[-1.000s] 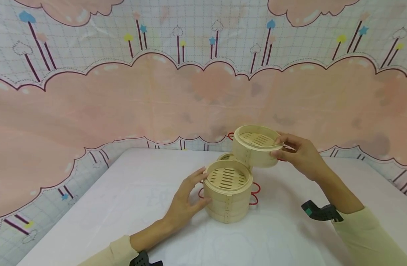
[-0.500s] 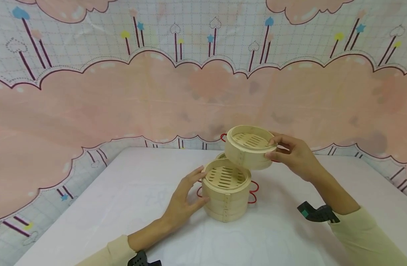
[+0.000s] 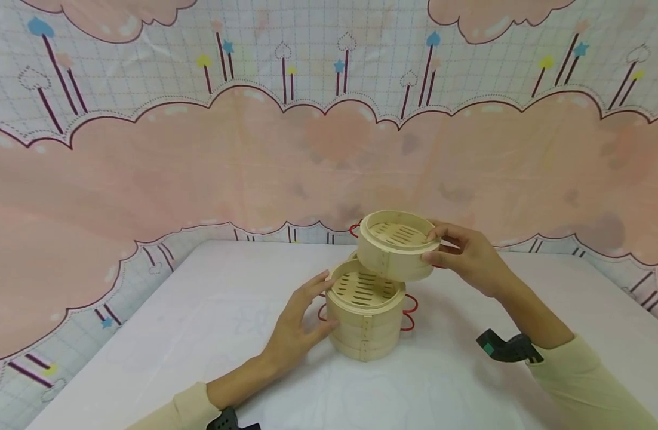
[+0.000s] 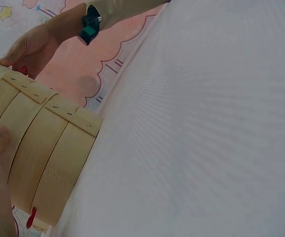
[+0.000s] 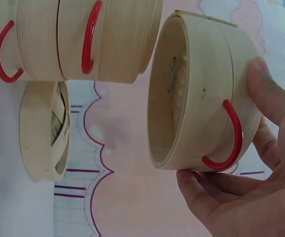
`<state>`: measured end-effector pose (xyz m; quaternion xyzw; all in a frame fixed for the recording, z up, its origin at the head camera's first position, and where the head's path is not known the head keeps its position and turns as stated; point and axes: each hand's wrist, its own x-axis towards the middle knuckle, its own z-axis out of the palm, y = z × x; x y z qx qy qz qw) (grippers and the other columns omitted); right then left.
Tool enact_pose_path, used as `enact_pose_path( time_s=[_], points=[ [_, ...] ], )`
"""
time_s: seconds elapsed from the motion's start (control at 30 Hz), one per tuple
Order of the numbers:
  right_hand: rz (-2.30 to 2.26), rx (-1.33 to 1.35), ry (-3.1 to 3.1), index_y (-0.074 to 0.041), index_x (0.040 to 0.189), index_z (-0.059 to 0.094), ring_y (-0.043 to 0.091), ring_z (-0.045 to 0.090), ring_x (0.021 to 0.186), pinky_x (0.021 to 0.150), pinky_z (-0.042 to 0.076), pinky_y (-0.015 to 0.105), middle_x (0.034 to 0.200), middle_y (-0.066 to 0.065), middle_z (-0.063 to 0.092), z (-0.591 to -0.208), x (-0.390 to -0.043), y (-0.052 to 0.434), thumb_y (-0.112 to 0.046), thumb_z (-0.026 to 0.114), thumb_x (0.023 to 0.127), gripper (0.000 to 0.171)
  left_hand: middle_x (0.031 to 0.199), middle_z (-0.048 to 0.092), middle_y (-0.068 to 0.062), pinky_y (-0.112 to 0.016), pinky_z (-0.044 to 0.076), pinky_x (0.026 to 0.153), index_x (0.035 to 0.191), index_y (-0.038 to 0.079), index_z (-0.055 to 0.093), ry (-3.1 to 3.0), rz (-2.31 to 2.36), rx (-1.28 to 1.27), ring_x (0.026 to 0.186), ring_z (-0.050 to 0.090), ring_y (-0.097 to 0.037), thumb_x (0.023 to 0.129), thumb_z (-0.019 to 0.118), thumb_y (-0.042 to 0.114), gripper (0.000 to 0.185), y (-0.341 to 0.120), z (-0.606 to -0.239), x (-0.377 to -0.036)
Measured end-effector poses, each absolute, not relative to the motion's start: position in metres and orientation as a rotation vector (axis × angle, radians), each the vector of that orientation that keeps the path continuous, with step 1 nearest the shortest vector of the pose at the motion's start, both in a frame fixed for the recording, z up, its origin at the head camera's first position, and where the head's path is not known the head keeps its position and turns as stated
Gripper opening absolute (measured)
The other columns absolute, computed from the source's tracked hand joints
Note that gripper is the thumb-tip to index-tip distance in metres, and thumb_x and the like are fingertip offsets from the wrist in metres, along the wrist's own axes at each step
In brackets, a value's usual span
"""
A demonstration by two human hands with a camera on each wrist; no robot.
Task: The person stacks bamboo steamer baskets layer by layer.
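Two stacked tiers [image 3: 365, 331] are steadied by the uncurled left hand [image 3: 294, 322]. A third tier [image 3: 394, 261], pinched by the right hand [image 3: 471, 258], is unseated; the lid [image 5: 36, 131] is unfitted.

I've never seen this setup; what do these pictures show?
No machine here: these are a person's bare left hand and right hand. The wide picture is taken from the head; the smaller two, one from each wrist, so the table looks tipped there. On that table stands a bamboo steamer stack, held at its side by the left hand, with a round woven piece behind it. The right hand's fingers hold another steamer basket up in the air.
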<state>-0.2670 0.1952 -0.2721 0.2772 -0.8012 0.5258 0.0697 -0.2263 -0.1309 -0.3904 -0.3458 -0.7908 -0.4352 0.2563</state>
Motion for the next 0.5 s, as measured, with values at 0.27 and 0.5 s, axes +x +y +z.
enact_pose_path(
  time_s=[0.27, 0.5],
  points=[
    [1.571, 0.867, -2.412, 0.0, 0.101, 0.056, 0.042, 0.05, 0.119, 0.078, 0.055, 0.03, 0.147, 0.017, 0.037, -0.2754, -0.2705, 0.1912, -0.009, 0.073, 0.085, 0.025, 0.152, 0.033, -0.003, -0.048, 0.033, 0.106, 0.143, 0.017, 0.042, -2.132, -1.182, -0.957, 0.136, 0.032, -0.024, 0.084, 0.074, 0.017, 0.067, -0.1324, -0.3907, -0.2304],
    [1.562, 0.896, -2.42, 0.001, 0.102, 0.056, 0.042, 0.051, 0.119, 0.079, 0.055, 0.03, 0.146, 0.017, 0.037, -0.2768, -0.272, 0.1896, -0.008, 0.073, 0.084, 0.026, 0.151, 0.034, -0.003, -0.048, 0.033, 0.106, 0.142, 0.016, 0.042, -2.123, -1.189, -0.964, 0.136, 0.033, -0.023, 0.084, 0.075, 0.015, 0.067, -0.1327, -0.3899, -0.2311]
  ],
)
